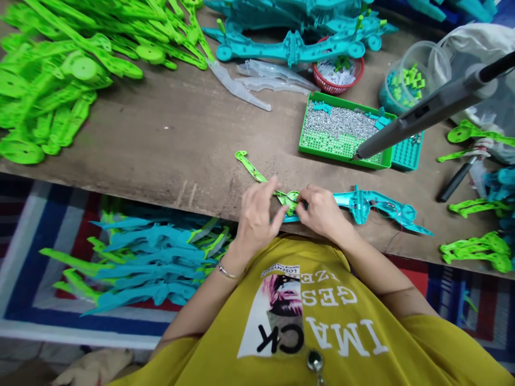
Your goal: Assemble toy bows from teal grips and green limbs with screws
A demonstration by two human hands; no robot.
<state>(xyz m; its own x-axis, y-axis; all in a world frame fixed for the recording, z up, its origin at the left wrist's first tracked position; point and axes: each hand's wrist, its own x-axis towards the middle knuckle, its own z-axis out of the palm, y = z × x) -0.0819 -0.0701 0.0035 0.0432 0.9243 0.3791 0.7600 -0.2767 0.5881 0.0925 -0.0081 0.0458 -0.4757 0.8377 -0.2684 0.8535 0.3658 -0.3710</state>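
Fitting work appears to be in hand at the joint between a slim green part [253,170] and a long blue part [360,207], both at the counter's [193,139] near edge, centre of the frame. The left hand [257,212] has thumb and fingers apart beside the green part's round end. The right hand's [319,210] fingers curl in at that end; whether they clamp the part or something thin there, I cannot tell. The next move probably calls for seating whatever lies in the round end without snagging it. The green part slants toward upper left, narrow and hooked at its tip; the blue one is glossy, ribbed, and pointed at lower right.
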